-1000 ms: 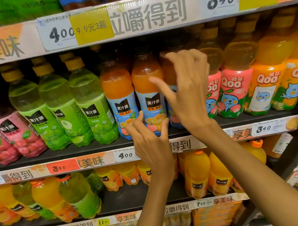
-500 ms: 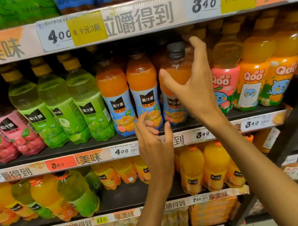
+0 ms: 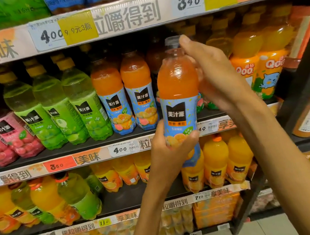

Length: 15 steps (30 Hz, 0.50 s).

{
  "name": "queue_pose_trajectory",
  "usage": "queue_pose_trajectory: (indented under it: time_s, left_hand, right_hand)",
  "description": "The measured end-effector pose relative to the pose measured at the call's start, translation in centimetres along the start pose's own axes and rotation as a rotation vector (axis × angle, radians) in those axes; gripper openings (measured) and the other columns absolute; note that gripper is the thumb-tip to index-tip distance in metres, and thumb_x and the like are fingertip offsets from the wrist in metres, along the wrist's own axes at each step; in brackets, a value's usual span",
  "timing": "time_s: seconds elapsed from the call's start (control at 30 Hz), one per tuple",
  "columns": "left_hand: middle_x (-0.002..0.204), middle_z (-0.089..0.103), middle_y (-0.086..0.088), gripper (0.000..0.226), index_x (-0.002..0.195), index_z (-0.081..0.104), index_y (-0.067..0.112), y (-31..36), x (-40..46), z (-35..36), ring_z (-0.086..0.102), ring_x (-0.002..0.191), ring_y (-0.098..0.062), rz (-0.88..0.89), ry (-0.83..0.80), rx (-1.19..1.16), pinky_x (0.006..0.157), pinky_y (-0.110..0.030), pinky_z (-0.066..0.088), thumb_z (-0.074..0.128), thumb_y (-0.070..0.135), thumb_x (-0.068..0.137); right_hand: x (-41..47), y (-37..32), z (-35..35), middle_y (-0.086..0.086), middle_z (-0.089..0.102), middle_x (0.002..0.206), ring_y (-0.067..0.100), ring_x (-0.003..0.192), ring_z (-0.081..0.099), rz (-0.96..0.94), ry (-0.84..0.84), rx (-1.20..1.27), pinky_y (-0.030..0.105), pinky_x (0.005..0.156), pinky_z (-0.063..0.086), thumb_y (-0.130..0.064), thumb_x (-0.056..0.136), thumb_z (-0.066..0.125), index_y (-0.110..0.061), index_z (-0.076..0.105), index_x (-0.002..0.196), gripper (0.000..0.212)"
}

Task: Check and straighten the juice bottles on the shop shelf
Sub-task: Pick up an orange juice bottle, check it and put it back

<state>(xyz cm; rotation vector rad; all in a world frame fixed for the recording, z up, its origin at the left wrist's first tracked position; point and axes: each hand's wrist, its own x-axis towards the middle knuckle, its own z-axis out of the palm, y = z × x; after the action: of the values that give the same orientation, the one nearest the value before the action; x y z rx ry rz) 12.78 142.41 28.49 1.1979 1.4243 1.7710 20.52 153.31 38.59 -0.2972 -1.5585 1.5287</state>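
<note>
An orange juice bottle with a blue label and dark cap (image 3: 177,85) is held upright in front of the shelf, off the shelf board. My right hand (image 3: 214,75) wraps its upper body from the right, a fingertip up by the cap. My left hand (image 3: 168,155) grips its base from below. Two matching blue-label bottles (image 3: 124,93) stand on the middle shelf (image 3: 85,146) just to the left, labels facing out.
Green-label bottles (image 3: 58,112) and pink-label bottles (image 3: 1,137) stand further left. Qoo orange bottles (image 3: 260,68) are behind my right hand. Larger orange bottles (image 3: 216,164) fill the shelf below. A price rail (image 3: 126,18) runs overhead; a black upright (image 3: 296,95) is at right.
The blue-label bottle has come off the shelf toward me. My right hand pulled it out, and my left hand rose and took hold of its base.
</note>
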Motion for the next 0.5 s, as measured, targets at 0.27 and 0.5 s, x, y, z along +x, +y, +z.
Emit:
queue_pose_trajectory:
  time_s: [0.27,0.5]
  left_hand:
    - [0.105,0.072,-0.006,0.051,0.111,0.07,0.021,0.5,-3.0,-1.5,0.07,0.094,-0.023,-0.279,-0.396,-0.405,0.082,-0.036,0.057,0.076,0.052,0.07]
    - [0.095,0.075,0.003,0.039,0.106,0.064,0.029,1.2,-2.8,0.1,0.072,0.086,-0.013,-0.199,-0.033,-0.09,0.066,-0.022,0.055,0.05,0.053,0.079]
  right_hand:
    - [-0.6,1.8,0.7,0.009,0.07,0.08,0.024,0.075,0.069,0.332,-0.144,0.402,0.038,0.073,0.058,-0.036,0.09,0.052,-0.007,0.064,0.088,0.031]
    - [-1.3,0.6,0.6,0.008,0.073,0.083,0.02,0.079,0.069,0.213,0.035,0.114,0.044,0.088,0.056,-0.041,0.092,0.059,-0.012,0.066,0.091,0.03]
